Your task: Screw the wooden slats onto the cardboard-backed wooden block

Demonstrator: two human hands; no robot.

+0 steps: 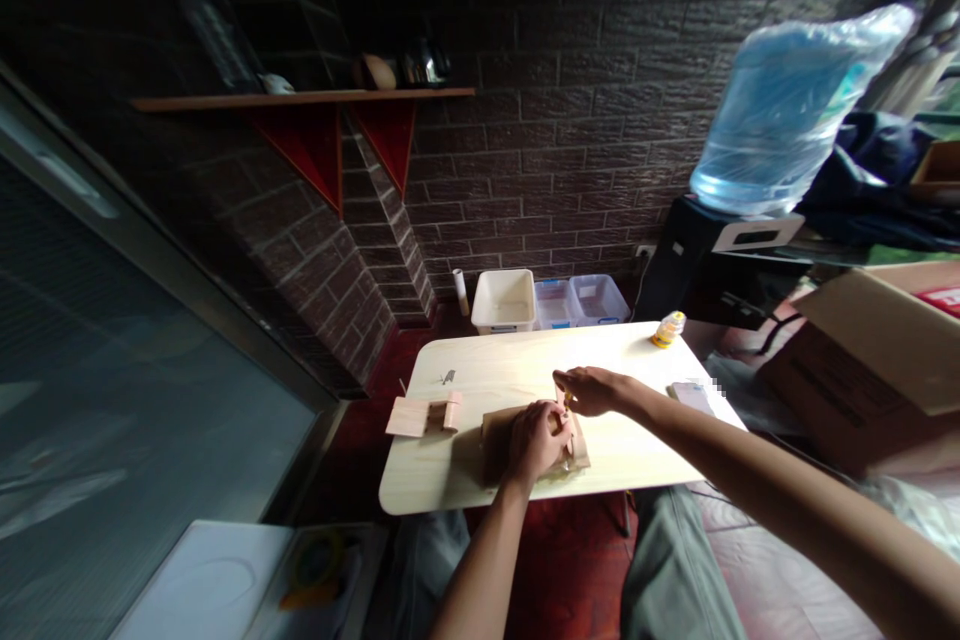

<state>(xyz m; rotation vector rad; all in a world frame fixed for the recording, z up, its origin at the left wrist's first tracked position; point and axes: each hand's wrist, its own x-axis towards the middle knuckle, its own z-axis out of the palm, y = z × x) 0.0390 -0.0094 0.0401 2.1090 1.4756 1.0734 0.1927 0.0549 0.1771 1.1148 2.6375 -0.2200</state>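
A brown box-like piece, wooden or cardboard, lies on the pale wooden table near its front edge. My left hand rests on its right part with the fingers curled against it. Just beyond, my right hand is closed around something small with a yellow part; its kind is hidden by the fingers. A light strip of the brown piece sticks out to the right under both hands. To the left sits a small wooden assembly, with a little heap of dark slim bits behind it.
A clear yellow-based container stands at the back right corner, and a flat pale object lies at the right edge. Plastic bins stand behind the table. A water dispenser and an open carton are at right.
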